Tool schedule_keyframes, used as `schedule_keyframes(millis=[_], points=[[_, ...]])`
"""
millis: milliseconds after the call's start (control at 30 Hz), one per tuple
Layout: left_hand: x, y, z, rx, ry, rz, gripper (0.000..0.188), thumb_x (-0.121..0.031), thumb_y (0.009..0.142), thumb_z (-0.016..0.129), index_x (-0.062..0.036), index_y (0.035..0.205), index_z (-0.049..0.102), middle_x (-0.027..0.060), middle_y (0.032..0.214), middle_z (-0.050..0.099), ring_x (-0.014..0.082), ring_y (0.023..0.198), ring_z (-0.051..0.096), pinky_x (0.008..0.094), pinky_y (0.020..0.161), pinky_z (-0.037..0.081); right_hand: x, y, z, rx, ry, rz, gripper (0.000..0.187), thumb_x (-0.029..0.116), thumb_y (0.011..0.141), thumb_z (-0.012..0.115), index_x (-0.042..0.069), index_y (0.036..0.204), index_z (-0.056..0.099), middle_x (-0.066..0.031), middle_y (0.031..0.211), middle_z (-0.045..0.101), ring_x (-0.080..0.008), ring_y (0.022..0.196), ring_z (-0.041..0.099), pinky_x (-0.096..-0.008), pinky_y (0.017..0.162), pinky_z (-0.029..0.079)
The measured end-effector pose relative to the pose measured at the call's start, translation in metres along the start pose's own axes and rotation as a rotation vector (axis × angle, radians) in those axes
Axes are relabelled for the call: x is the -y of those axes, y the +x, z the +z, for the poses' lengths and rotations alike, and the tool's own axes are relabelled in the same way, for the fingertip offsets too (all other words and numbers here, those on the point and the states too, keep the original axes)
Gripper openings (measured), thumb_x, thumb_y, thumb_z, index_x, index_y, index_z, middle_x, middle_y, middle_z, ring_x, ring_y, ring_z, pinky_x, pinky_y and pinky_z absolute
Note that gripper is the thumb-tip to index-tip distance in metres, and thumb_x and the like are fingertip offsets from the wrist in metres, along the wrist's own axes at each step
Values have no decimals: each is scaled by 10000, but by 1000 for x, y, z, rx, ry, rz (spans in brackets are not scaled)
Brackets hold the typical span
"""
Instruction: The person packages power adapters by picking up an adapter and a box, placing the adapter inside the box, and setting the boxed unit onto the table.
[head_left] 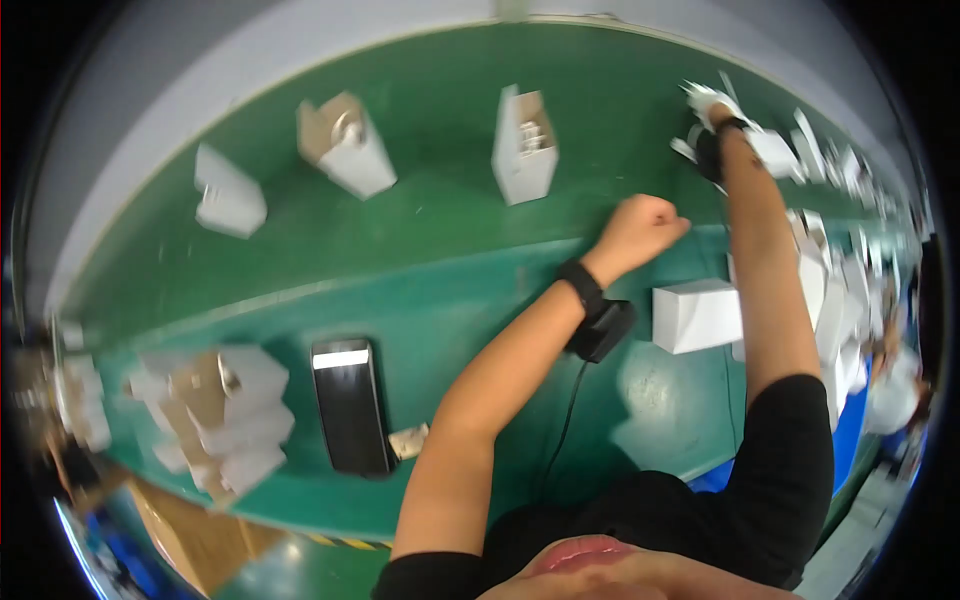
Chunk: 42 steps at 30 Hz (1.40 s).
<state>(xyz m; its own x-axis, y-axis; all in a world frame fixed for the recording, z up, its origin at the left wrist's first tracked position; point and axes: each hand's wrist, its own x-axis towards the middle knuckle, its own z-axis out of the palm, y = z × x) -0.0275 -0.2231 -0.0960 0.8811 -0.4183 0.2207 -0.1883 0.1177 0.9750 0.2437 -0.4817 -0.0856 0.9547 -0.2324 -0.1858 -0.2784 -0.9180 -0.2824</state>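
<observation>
My left hand (pixel 645 235) is closed in a loose fist above the green bench, with nothing showing out of it. A black strap and a black box-shaped device (pixel 605 330) sit at that wrist, and a thin cable runs down nearby. Farther out, my right hand (pixel 716 110) reaches to the far right among white pieces; blur and glare hide its fingers. Beside it is a white box (pixel 772 152). Another white box (pixel 697 316) lies on the near bench, between my forearms. An open white carton (pixel 525 150) with something pale inside stands on the far surface, left of my hands.
Farther left are another open carton (pixel 347 145) and a white carton (pixel 230 195). A dark phone-like device (pixel 352 410) lies near my left elbow, beside a small pale piece (pixel 408 441). White cartons (pixel 235 415) cluster at left; more white boxes (pixel 845 300) crowd the right.
</observation>
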Motion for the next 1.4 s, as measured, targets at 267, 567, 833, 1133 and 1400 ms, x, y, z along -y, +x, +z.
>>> schedule_keyframes(millis=[267,567,833,1133,1400], points=[[-4,1,-3,41,11,-28,297,-238,839,620,-34,623,598,14,528,552,67,472,483,234,443,364,5,-70,-88,47,568,-260,133,210,822,617,124,914,575,44,704,525,-121,602,523,-259,502,383],[-33,1,-26,47,-234,-123,428,-402,868,574,-56,616,568,-5,539,535,59,453,473,193,409,312,75,-258,-206,-296,765,-626,199,169,864,559,83,1041,588,17,780,546,-93,616,513,-237,528,421],[-139,-43,49,694,-631,-339,831,-725,852,249,25,929,600,128,826,649,150,713,622,234,616,488,78,-379,-179,-594,705,-1149,97,107,822,578,71,896,631,-22,887,597,-134,696,554,-257,561,455],[-119,-18,91,113,-1121,-210,428,-284,978,388,75,1191,486,189,1131,587,259,990,609,340,805,525,-20,-506,-85,-328,702,-543,487,208,695,761,47,1100,544,-70,995,601,-153,839,572,-284,748,477],[-122,-33,106,342,-562,-592,327,-221,968,428,49,1123,529,135,1088,610,202,934,618,326,813,516,-75,-488,-59,-707,-17,-1029,572,262,504,827,14,956,579,-188,1238,494,-335,1020,527,-426,852,446]])
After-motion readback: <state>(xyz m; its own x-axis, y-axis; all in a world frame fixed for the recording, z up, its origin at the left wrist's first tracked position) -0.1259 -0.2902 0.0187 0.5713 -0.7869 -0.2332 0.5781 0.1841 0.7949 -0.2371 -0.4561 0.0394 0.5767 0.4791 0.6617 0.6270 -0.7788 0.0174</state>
